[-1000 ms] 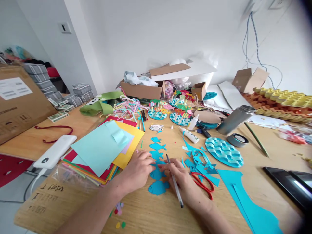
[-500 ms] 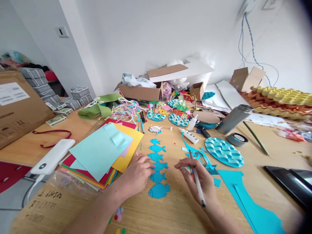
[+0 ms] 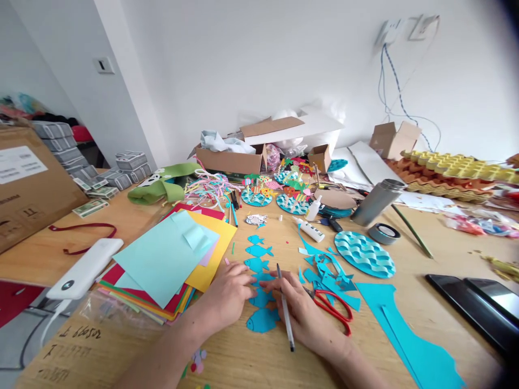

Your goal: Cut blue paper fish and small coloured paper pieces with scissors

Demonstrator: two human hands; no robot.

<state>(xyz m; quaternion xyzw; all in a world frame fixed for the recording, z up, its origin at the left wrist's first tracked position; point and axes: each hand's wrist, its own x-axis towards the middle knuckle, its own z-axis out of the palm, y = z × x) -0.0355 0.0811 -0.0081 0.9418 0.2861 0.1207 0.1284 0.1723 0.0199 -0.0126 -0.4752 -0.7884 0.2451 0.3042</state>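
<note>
Several blue paper fish lie in a column down the table, among them a small fish [image 3: 255, 239], a middle fish [image 3: 257, 264] and a larger front fish [image 3: 263, 321]. My left hand [image 3: 227, 294] rests beside the column on its left, fingers loosely extended with the tips at the fish edges. A pen [image 3: 286, 310] with a clear barrel is held slantwise in my right hand [image 3: 298, 308]. That hand's fingertips reach over the tails of the middle fish and partly hide them. Red-handled scissors [image 3: 334, 309] lie just right of my right hand, their blades mostly hidden.
Coloured paper sheets [image 3: 162, 259] are stacked at left beside a white power bank [image 3: 87, 267]. Blue scraps [image 3: 330, 273], a wavy disc [image 3: 365, 254], a glue bottle [image 3: 311, 230] and a metal flask [image 3: 378, 201] occupy the right. Cardboard boxes [image 3: 231, 159] stand behind.
My right hand has moved left with the pen, to the right side of the fish column. The scissors it covered now show. The left hand stays by the fish; the view has shifted slightly.
</note>
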